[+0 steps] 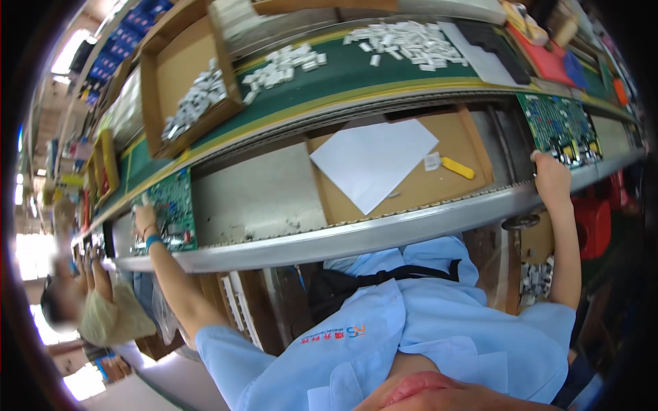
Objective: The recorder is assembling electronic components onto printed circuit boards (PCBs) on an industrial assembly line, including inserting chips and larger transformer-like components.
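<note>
On the left, a green circuit board [179, 205] lies across the rails of the conveyor line. My left hand [145, 216] is closed at its left part, fingers bunched against it; the fingertips show only small. At the far right sits a second circuit board [555, 123], packed with components, several of them yellow and black along its near side. My right hand [552, 179] grips its near left corner, thumb up by the edge and the other fingers mostly hidden. Both arms are stretched wide apart.
Between the boards, a cardboard tray [483, 147] holds a white paper sheet [373, 161] and a yellow-handled tool [457, 167]. Piles of white parts [411, 42] cover the green bench beyond. A cardboard box [185, 58] stands back left. Another person [113, 315] works at far left.
</note>
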`<state>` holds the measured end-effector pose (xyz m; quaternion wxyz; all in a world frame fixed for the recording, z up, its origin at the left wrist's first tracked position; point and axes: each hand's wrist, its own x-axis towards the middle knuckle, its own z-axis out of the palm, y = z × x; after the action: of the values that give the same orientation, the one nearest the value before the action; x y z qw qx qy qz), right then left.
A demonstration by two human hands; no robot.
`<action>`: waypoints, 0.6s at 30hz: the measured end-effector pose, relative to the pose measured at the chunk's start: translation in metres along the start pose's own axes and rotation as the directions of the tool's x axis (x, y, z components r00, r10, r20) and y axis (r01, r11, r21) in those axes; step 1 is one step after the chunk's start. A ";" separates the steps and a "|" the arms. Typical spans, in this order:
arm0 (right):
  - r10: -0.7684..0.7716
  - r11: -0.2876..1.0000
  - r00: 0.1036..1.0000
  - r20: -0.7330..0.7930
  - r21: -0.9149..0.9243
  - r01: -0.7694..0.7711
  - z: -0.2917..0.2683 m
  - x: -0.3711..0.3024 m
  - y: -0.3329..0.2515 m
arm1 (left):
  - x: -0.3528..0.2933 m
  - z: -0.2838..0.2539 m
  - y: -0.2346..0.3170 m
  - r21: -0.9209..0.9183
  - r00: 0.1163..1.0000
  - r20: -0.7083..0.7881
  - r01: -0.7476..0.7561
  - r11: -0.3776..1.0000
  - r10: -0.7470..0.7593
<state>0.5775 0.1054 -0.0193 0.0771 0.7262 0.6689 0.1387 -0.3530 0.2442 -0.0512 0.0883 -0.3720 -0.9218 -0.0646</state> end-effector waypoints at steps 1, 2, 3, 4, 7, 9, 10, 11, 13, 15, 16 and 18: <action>0.022 1.000 1.000 0.009 -0.012 -0.021 0.004 0.003 0.007 | 0.007 0.001 -0.007 -0.004 1.000 0.026 -0.009 1.000 0.009; 0.065 0.997 0.997 0.052 -0.039 -0.063 0.008 0.006 0.015 | 0.006 0.000 0.000 0.009 0.999 0.047 -0.003 1.000 0.003; 0.106 0.993 0.990 0.095 -0.065 -0.100 0.010 0.008 0.021 | 0.003 0.001 0.006 0.032 0.999 0.035 -0.039 0.999 0.038; 0.116 0.991 0.988 0.099 -0.080 -0.108 0.004 0.012 0.019 | -0.004 -0.002 0.020 0.023 0.998 0.047 -0.049 0.999 0.048; 0.148 0.973 0.988 -0.039 0.185 -0.138 -0.017 0.041 -0.011 | -0.035 -0.023 0.046 0.137 0.994 0.082 -0.080 0.987 0.069; 0.050 0.923 0.979 -0.197 0.383 0.030 -0.022 0.064 -0.034 | -0.042 -0.025 0.044 0.177 0.994 0.088 -0.080 0.981 0.065; 0.014 0.915 0.980 -0.201 0.397 0.068 -0.032 0.078 -0.053 | -0.046 -0.022 0.039 0.154 0.990 0.097 -0.114 0.982 0.099; -0.061 0.890 0.942 -0.331 0.409 0.201 -0.027 0.093 -0.064 | -0.048 -0.021 0.037 0.128 0.985 0.104 -0.152 0.980 0.139; -0.120 0.842 0.927 -0.355 0.458 0.284 -0.024 0.122 -0.086 | -0.081 -0.032 0.063 0.175 0.976 0.120 -0.199 0.964 0.179; -0.149 0.805 0.917 -0.370 0.494 0.330 -0.019 0.150 -0.106 | -0.097 -0.033 0.075 0.068 0.932 0.051 -0.361 0.930 0.358; -0.147 0.795 0.917 -0.370 0.508 0.332 -0.019 0.161 -0.116 | -0.114 -0.039 0.091 0.068 0.935 0.050 -0.355 0.932 0.352; -0.148 0.780 0.915 -0.374 0.525 0.341 -0.012 0.181 -0.125 | -0.147 -0.061 0.119 0.035 0.871 0.177 -0.470 0.882 0.458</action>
<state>0.4674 0.2959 -0.0272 -0.2370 0.5891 0.7720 0.0299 -0.1591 0.2189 -0.0167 0.0395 -0.5827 -0.8114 0.0249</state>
